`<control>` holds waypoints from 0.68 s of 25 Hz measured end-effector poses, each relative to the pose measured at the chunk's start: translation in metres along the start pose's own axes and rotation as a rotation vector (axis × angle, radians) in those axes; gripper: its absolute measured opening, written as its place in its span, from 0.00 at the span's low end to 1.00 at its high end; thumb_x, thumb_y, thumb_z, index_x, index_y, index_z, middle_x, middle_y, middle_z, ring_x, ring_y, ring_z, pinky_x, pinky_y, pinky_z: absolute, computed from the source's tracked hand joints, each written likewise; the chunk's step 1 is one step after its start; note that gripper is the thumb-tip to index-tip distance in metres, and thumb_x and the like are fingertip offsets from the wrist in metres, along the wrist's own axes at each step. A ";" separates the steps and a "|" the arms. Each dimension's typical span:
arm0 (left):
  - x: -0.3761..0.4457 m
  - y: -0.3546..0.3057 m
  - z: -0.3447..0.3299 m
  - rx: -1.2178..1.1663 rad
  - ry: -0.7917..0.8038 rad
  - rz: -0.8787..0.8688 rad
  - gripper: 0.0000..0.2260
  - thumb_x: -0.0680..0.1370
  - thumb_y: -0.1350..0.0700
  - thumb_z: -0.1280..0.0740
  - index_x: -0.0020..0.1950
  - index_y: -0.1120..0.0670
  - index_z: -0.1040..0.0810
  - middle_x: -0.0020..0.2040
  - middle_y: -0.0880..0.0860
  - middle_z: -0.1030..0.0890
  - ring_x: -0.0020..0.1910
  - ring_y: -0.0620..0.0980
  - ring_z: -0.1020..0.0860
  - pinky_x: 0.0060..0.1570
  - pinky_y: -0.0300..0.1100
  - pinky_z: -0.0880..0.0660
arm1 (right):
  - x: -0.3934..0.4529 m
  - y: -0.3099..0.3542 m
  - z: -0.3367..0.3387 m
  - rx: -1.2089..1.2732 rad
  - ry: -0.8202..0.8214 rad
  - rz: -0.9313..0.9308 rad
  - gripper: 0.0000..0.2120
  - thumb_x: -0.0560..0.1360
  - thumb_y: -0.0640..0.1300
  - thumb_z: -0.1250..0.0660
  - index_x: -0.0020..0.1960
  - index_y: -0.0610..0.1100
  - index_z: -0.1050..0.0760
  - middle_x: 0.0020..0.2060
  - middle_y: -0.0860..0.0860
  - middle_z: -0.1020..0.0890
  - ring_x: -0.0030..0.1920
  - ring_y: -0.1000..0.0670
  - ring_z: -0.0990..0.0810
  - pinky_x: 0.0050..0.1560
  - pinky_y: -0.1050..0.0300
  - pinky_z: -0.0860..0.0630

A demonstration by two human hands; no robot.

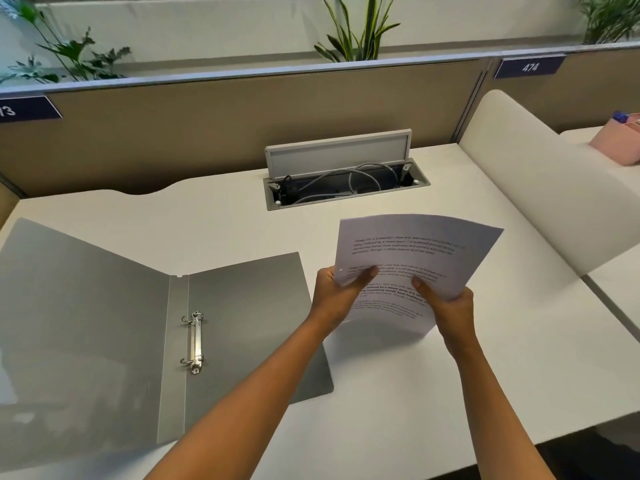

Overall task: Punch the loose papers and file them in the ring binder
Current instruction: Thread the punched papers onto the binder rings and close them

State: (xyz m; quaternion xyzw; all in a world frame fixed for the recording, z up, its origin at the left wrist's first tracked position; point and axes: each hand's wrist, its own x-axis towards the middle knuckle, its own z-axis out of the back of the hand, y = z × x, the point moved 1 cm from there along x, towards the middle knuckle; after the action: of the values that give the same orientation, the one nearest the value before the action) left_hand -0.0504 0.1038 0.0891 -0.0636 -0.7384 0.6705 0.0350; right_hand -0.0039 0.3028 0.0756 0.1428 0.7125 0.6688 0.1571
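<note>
Both hands hold a sheaf of printed papers [412, 268] upright above the white table [450, 375], to the right of the ring binder [104, 323]. The left hand [337, 296] pinches the sheaf's left edge, thumb on the printed face, fingers curled behind; the right hand [450, 308] grips the lower right edge the same way. The grey binder lies open flat on the table, its two metal rings [193, 341] showing on the spine. Behind the papers, a cable tray [343, 181] stands with its lid raised.

Blue partition tag [530, 66] reads "474"; left tag [27, 109] shows "13", cut off; papers' [415, 251] print illegible.
</note>
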 end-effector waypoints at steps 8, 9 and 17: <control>-0.007 0.003 0.015 -0.004 -0.064 0.091 0.09 0.73 0.53 0.24 0.53 0.47 0.16 0.48 0.47 0.13 0.46 0.49 0.14 0.46 0.46 0.16 | -0.005 0.003 -0.014 -0.037 0.053 -0.023 0.07 0.76 0.41 0.29 0.53 0.46 0.20 0.45 0.52 0.13 0.42 0.51 0.13 0.39 0.59 0.17; -0.008 0.003 0.022 -0.012 -0.096 0.135 0.10 0.73 0.52 0.23 0.53 0.50 0.16 0.48 0.50 0.13 0.46 0.50 0.14 0.47 0.47 0.16 | -0.005 0.004 -0.018 -0.055 0.091 -0.027 0.05 0.77 0.42 0.30 0.53 0.44 0.19 0.44 0.52 0.13 0.42 0.50 0.13 0.39 0.58 0.17; -0.028 0.025 0.127 -0.039 -0.383 0.431 0.08 0.74 0.52 0.25 0.50 0.55 0.16 0.46 0.54 0.13 0.45 0.53 0.14 0.48 0.51 0.17 | -0.018 -0.021 -0.095 -0.405 0.349 0.015 0.09 0.81 0.49 0.35 0.53 0.44 0.20 0.45 0.53 0.14 0.40 0.61 0.16 0.38 0.68 0.22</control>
State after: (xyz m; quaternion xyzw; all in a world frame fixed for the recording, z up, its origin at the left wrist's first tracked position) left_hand -0.0385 -0.0227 0.0531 -0.0919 -0.7136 0.6480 -0.2497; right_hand -0.0270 0.2077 0.0606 -0.0037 0.5795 0.8133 0.0524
